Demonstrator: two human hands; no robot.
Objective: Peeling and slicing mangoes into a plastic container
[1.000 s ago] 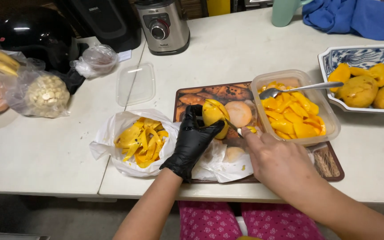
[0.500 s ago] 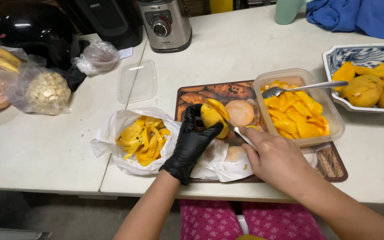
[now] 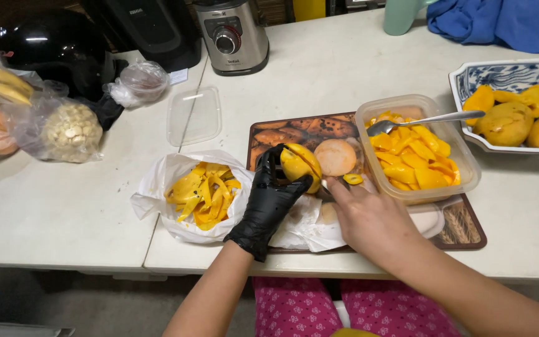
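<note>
My left hand (image 3: 269, 203), in a black glove, grips a peeled yellow mango (image 3: 302, 165) above the picture-printed cutting mat (image 3: 469, 231). My bare right hand (image 3: 369, 218) holds a small knife (image 3: 327, 185) whose blade points at the mango's lower right side; most of the knife is hidden by the fingers. A small yellow mango slice (image 3: 353, 179) lies on the mat just beside the knife tip. To the right stands a clear plastic tub (image 3: 469, 181) of mango pieces with a metal spoon (image 3: 432, 118) resting across it.
A white plastic bag (image 3: 151, 193) of mango peels lies left of the mat. A clear lid (image 3: 194, 115), a blender base (image 3: 232, 34), a black helmet (image 3: 51, 50), bagged food (image 3: 70, 131) and a blue patterned bowl (image 3: 506, 75) of whole mangoes surround the work area.
My right hand has slid left, bringing the knife closer under the mango. A small slice now lies on the mat. The gloved hand keeps its hold.
</note>
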